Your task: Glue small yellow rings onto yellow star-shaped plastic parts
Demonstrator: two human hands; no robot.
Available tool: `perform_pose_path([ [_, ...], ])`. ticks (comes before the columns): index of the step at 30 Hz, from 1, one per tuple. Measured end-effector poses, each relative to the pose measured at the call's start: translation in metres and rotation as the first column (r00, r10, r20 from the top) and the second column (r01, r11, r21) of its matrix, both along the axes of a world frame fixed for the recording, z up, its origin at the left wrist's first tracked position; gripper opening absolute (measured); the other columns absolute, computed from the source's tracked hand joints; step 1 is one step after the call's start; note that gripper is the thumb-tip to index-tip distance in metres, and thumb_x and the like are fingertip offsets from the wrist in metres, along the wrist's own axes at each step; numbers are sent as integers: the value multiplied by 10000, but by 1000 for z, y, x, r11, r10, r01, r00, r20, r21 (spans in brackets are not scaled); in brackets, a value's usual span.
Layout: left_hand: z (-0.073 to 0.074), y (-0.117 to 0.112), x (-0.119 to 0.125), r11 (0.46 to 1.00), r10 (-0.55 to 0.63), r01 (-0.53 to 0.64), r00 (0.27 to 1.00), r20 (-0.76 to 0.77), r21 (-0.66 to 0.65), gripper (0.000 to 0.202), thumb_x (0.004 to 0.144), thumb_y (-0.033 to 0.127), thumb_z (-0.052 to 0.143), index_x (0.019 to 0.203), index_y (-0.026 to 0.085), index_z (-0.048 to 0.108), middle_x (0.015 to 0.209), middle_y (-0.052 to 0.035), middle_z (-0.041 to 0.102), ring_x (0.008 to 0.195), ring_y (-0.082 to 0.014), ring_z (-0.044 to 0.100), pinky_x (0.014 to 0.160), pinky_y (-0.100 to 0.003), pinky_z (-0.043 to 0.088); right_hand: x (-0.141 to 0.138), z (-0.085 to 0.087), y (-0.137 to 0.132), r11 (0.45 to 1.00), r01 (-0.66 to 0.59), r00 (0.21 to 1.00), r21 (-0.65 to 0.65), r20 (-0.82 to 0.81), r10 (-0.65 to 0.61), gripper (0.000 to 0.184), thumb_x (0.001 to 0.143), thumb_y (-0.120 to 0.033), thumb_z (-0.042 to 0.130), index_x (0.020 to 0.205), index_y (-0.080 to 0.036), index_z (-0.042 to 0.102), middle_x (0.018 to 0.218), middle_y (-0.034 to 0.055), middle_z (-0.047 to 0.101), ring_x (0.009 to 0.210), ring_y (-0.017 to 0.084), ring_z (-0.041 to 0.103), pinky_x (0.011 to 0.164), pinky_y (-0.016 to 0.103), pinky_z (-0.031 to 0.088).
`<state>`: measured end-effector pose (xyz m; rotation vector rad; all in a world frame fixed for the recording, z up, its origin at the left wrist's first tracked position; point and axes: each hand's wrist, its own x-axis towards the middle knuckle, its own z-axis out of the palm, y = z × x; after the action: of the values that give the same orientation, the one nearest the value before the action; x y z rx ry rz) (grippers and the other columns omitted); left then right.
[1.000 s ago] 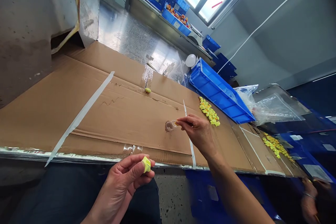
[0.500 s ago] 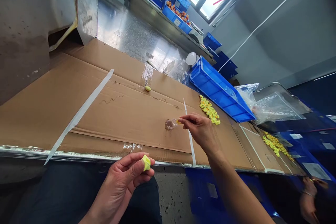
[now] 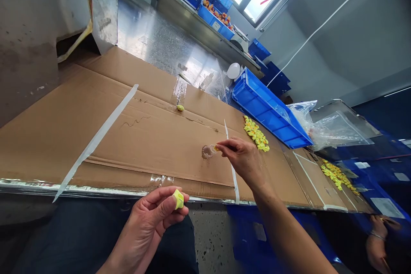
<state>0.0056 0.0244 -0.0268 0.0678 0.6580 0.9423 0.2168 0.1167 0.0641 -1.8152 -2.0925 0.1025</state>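
Note:
My left hand is raised over the table's near edge, with its thumb and fingers pinching a yellow rubber-like piece. My right hand reaches out over the brown cardboard. Its fingertips pinch a tiny yellow-tipped item right beside a small clear cup with a dark stain under it. A loose yellow piece lies farther off on the cardboard. Next to my right hand is a pile of small yellow pieces.
A blue plastic crate stands beyond the pile, beside a clear plastic bag. Another yellow pile lies at the right end. A co-worker's hand shows at the lower right. White tape strips cross the cardboard.
My right hand has shifted slightly, its fingertips staying at the clear cup. My left hand keeps its hold on the yellow piece. The whole view has tilted a little.

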Motion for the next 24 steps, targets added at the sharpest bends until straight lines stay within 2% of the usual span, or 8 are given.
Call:
perform_pose_path([
  [10,5,1,1,1000,14,-14,1000,-17,-14,148,710,183,773,842,117,757,814,-63,772,646,-133,685,632,-178,577,7,-3,-1,1000,-4,998,-16,-60,3,125,811,-229,635,735,-196,729,596,-9,623,562,139,605,557,244,419],
  [17,5,0,1,1000,12,-13,999,-42,-16,150,687,193,792,817,124,761,833,-74,780,648,-133,690,637,-178,576,24,-3,-6,999,38,974,-30,-221,-43,135,801,-296,656,757,-195,733,625,-2,646,538,133,608,541,239,447],
  [21,7,1,4,1000,2,-3,999,-45,-1,218,650,186,819,852,130,760,937,-105,776,734,-146,704,701,-184,573,29,5,-17,997,53,933,-51,-355,-68,156,797,-337,686,777,-190,732,625,3,656,524,127,603,512,228,465],
  [24,11,1,6,1000,4,-4,1000,-13,21,261,607,184,847,849,138,761,917,-113,779,775,-163,716,722,-186,567,21,17,-29,998,29,900,-59,-433,-51,140,792,-328,714,771,-190,732,604,-3,639,525,124,593,504,224,467],
])
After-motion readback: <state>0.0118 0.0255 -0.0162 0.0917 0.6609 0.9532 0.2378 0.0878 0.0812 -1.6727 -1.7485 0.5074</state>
